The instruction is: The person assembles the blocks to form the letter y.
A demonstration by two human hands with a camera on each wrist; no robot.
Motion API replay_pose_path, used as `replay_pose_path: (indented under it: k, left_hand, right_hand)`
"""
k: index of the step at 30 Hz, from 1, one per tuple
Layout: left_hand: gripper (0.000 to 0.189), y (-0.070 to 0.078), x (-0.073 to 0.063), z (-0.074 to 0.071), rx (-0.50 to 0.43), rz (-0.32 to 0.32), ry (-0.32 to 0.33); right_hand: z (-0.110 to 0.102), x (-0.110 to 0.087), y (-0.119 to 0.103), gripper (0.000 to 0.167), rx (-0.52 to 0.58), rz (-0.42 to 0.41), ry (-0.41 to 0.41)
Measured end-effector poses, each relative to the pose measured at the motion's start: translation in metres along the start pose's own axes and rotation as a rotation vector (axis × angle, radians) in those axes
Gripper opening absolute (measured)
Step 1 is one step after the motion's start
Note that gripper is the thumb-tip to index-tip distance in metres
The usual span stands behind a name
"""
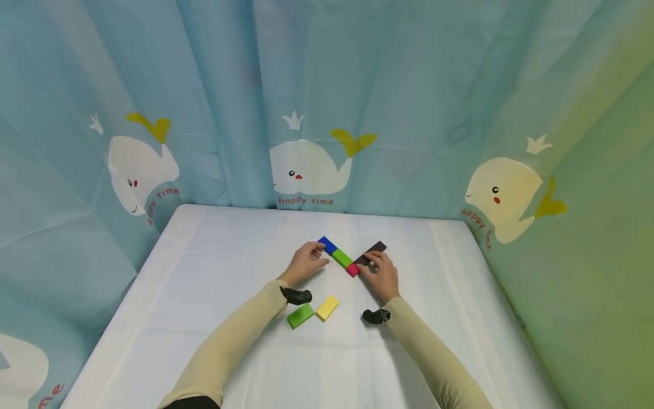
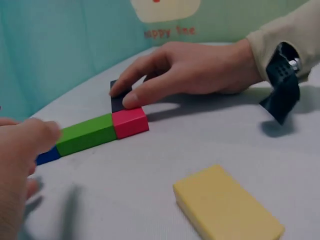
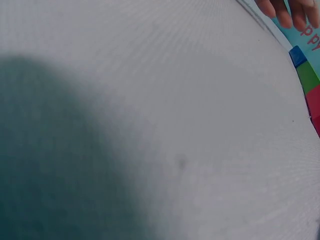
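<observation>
Blue, green and red blocks lie end to end in a slanting row. From the red end, a black block runs off toward the back right, making a V with the row. My right hand pinches the black block near the red one, thumb on one side and index finger on the other, as the left wrist view shows. Beside the blue block, my left hand has its fingers loosely bent and its thumb apart, with nothing held. Its thumb overlaps the row in the left wrist view.
Closer to my body, a loose green block and a yellow block lie side by side between the forearms. The white-covered table ends at a blue curtain printed with whales. Black straps circle both wrists.
</observation>
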State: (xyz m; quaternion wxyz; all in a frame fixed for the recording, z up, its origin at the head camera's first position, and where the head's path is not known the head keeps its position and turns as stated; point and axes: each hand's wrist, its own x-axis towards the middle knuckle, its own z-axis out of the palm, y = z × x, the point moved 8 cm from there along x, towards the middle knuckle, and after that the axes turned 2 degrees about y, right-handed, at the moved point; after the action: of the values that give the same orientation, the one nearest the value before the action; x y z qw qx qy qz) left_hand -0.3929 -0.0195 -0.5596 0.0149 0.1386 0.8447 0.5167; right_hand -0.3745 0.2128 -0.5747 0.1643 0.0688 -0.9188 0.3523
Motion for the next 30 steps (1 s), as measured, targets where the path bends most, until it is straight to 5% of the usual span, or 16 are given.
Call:
replay_pose_path:
  k: [6,12,23,30]
  left_hand:
    - [0.052,0.004,-0.014,0.014,0.033,0.061,-0.245]
    - [0.053,0.009,-0.033,0.025,0.079,0.107,-0.413]
    - [0.048,0.02,-0.056,0.028,0.174,0.112,-0.569]
    - [0.048,0.023,-0.065,0.036,0.265,0.2,-0.648]
  right_hand:
    - [-0.001,0.001,0.001,0.047,0.001,-0.016,0.01]
    - [-0.002,0.0,0.0,0.046,0.003,-0.01,0.017]
    - [0.0,0.0,0.0,0.046,0.002,-0.007,0.015]
    - [-0.002,0.0,-0.002,0.046,0.015,-0.018,0.02]
